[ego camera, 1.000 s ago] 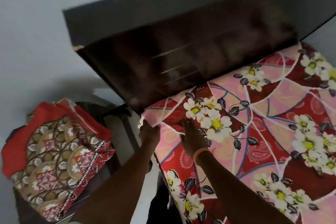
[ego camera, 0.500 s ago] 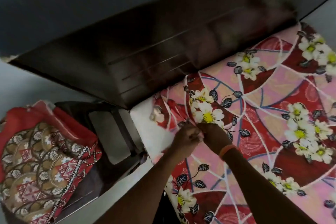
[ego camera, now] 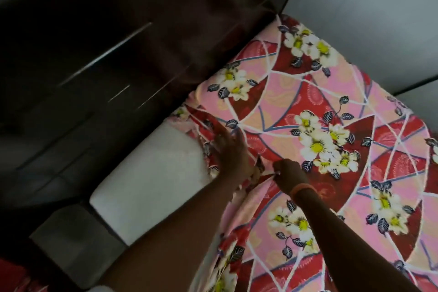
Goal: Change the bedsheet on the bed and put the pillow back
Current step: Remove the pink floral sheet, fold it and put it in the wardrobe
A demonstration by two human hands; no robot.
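One floral bedsheet (ego camera: 308,130) is lying over most of the mattress (ego camera: 151,178), but its corner nr the dark headboard (ego camera: 106,54) is peeled back, w/ bare white foam showing there. Two hands are working at that fold. The left hand (ego camera: 231,152) is resting on the bunched edge w/ fingers spread; whether they are curling under the cloth can't be told, as the view is blurred. The right hand (ego camera: 288,172), w/ an orange band (ego camera: 302,188) at the wrist, is pinching a small ridge of fabric between thumb and fingertips.

The sheet is looking thin, soft and light, prob. sliding easily over foam; it'll bunch rather than resist. Best hold is likely the loose hem at the corner, gathered in both hands. No pillow is showing. A red patterned cloth (ego camera: 14,277) is peeking in at bottom left.
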